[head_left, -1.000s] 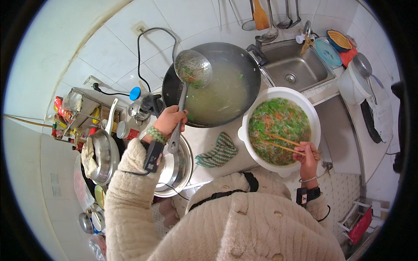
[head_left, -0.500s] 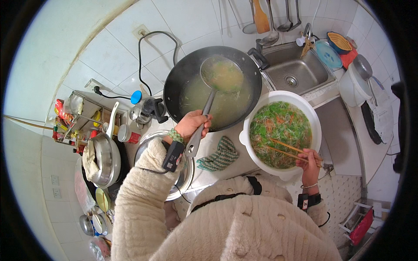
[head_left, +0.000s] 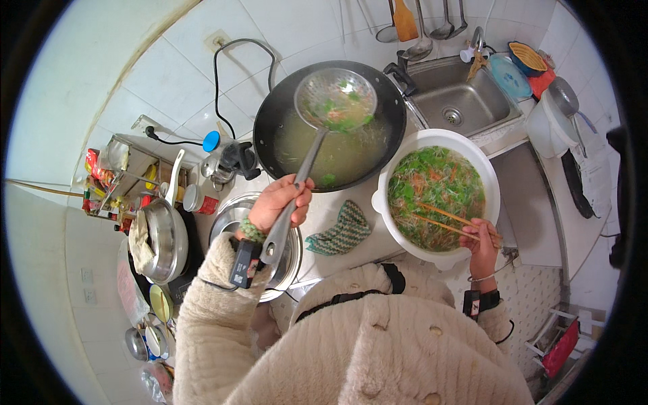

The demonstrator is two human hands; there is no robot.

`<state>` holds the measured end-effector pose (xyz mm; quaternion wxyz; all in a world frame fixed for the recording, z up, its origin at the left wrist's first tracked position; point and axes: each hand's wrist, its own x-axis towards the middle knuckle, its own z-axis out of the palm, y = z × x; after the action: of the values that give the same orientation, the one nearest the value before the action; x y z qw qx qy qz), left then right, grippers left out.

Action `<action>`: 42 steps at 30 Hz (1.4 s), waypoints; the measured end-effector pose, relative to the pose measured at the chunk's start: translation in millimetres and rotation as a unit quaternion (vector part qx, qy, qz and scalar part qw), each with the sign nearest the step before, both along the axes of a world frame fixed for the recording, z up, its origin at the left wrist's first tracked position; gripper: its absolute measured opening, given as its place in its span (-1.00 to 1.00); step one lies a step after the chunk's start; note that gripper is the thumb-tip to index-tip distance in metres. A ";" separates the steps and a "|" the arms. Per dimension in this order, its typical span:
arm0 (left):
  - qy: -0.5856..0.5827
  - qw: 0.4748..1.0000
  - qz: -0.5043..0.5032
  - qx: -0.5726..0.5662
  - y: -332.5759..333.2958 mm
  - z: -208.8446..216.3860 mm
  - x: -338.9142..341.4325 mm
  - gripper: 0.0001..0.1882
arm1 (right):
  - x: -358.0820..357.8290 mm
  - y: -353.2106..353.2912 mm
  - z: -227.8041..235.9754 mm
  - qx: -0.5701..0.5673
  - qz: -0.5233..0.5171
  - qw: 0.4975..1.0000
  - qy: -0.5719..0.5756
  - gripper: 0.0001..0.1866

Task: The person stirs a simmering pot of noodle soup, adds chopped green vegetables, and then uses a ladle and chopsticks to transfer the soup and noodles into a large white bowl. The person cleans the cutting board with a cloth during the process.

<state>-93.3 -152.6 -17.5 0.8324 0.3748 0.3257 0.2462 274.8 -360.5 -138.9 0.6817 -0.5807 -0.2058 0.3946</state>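
Note:
My left hand [head_left: 275, 206] is closed around the grey handle of a skimmer [head_left: 312, 155]. The skimmer's round perforated bowl is over a dark wok [head_left: 268, 154] of cloudy broth, with bits of greens and orange shreds in it. To the right, my right hand [head_left: 480, 243] grips a pair of wooden chopsticks [head_left: 442, 213]. Their tips reach into a large white basin [head_left: 494, 192] filled with leafy greens, pale sprouts and orange shreds in liquid. A green-and-white knitted cloth [head_left: 341, 231] lies on the counter between the wok and my body.
A steel sink [head_left: 449, 101] adjoins the basin at the back right, with ladles and a wooden spatula [head_left: 406, 23] hanging above. Left of the wok are a blue-lidded kettle [head_left: 217, 156], a jar [head_left: 200, 200] and a steel pan [head_left: 174, 244]. Steel bowls [head_left: 295, 266] sit beneath my left wrist.
The skimmer has come up out of the broth, its holes and the scraps in it now showing. My left hand has shifted slightly left. My right hand has hardly moved.

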 end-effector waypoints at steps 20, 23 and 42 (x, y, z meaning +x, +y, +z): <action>0.289 0.945 0.076 0.133 -12.5 43.7 -64.3 -0.78 | -6.4 6.9 -2.5 0.006 0.045 0.999 -0.011 -0.67; 0.301 0.941 0.077 0.135 -11.6 42.0 -66.6 -0.79 | -7.6 4.6 -1.1 0.003 0.042 0.999 -0.010 -0.67; 0.268 0.955 -0.123 -0.009 -2.8 28.2 -53.5 -0.79 | -4.7 -6.9 0.4 -0.023 0.010 1.000 0.010 -0.72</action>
<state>-146.8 -155.4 10.7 0.7419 0.4564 0.4903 0.0292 270.1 -367.4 -138.5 0.6662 -0.5902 -0.1953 0.4119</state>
